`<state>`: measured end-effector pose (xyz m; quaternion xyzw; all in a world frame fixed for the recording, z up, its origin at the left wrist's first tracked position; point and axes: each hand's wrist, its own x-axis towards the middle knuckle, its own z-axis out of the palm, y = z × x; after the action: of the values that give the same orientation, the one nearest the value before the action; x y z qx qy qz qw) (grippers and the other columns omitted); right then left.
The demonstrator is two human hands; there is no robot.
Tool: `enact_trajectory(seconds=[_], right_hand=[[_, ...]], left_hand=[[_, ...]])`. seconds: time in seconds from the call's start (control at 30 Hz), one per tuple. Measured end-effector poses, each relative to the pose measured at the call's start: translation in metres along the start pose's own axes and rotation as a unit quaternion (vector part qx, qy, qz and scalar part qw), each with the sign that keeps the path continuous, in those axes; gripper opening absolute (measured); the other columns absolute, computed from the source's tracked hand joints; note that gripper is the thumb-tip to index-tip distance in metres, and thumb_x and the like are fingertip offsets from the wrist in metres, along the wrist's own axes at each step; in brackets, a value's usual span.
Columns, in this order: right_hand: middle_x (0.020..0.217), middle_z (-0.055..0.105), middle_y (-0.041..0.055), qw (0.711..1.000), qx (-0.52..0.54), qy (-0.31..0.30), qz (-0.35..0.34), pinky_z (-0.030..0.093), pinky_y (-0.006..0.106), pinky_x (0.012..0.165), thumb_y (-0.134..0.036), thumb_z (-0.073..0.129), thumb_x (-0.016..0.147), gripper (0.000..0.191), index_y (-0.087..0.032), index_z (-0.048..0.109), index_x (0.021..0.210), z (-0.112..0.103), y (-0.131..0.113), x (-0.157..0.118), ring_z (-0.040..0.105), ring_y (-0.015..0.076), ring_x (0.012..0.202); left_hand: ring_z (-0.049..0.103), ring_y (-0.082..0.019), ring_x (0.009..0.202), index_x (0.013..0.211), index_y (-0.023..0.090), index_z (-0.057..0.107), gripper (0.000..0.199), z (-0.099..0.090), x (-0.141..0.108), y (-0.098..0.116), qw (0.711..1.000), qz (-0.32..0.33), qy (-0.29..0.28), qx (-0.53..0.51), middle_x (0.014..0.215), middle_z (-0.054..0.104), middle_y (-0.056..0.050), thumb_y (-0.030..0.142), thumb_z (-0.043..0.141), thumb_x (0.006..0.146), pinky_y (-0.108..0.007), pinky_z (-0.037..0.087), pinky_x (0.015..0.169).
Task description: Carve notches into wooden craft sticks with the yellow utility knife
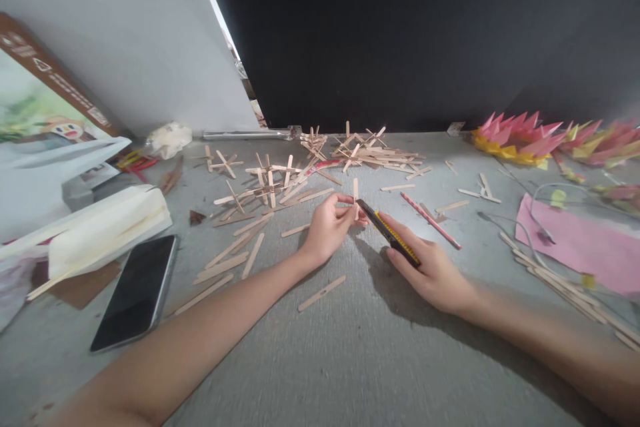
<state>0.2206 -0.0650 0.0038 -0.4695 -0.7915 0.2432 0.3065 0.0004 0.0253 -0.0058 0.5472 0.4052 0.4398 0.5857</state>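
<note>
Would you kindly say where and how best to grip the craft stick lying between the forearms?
Probably pinch the craft stick by its long edges near the right end, coming from above and the right: it lies flat on the table, with the left forearm close beside its other end.

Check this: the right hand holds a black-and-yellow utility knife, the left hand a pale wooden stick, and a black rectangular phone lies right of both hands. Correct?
No. The right hand holds the black-and-yellow utility knife, the left hand the pale wooden stick, but the head view shows the black rectangular phone left of both, not right.
</note>
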Motion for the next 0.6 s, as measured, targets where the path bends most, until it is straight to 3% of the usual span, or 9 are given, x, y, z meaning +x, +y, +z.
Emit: enact_trajectory(seconds=[0.23, 0.4, 0.6], right_hand=[[0.14, 0.073, 0.0094, 0.997, 0.041, 0.06, 0.029, 0.06, 0.031, 0.099, -0.037, 0.05, 0.109, 0.051, -0.025, 0.051, 0.159, -0.0019, 0.0044, -0.0034, 0.074, 0.0226, 0.12], [0.14, 0.073, 0.0104, 0.997, 0.045, 0.046, 0.041, 0.061, 0.033, 0.098, -0.038, 0.05, 0.11, 0.053, -0.025, 0.049, 0.16, -0.0029, 0.005, -0.0044, 0.074, 0.0239, 0.118], [0.145, 0.069, 0.0112, 0.998, 0.039, 0.029, 0.042, 0.06, 0.037, 0.101, -0.039, 0.048, 0.11, 0.054, -0.027, 0.044, 0.163, -0.0034, -0.0026, -0.0018, 0.072, 0.0256, 0.122]], left_hand=[[0.081, -0.023, 0.08, 0.101, 0.019, 0.054, 0.043, 0.0033, -0.0055, 0.0034, 0.998, 0.03, 0.011, 0.06, 0.089, 0.081, -0.01, 0.058, 0.071, 0.095, -0.035, 0.065, 0.078], [0.081, -0.023, 0.08, 0.102, 0.019, 0.053, 0.039, 0.0034, -0.0052, 0.0038, 0.997, 0.027, 0.014, 0.064, 0.089, 0.081, -0.009, 0.054, 0.071, 0.097, -0.035, 0.063, 0.078], [0.082, -0.024, 0.082, 0.103, 0.019, 0.052, 0.047, 0.0006, 0.0006, 0.0012, 1.0, -0.006, -0.014, -0.022, 0.089, 0.082, -0.009, 0.056, 0.079, 0.09, -0.038, 0.064, 0.084]])
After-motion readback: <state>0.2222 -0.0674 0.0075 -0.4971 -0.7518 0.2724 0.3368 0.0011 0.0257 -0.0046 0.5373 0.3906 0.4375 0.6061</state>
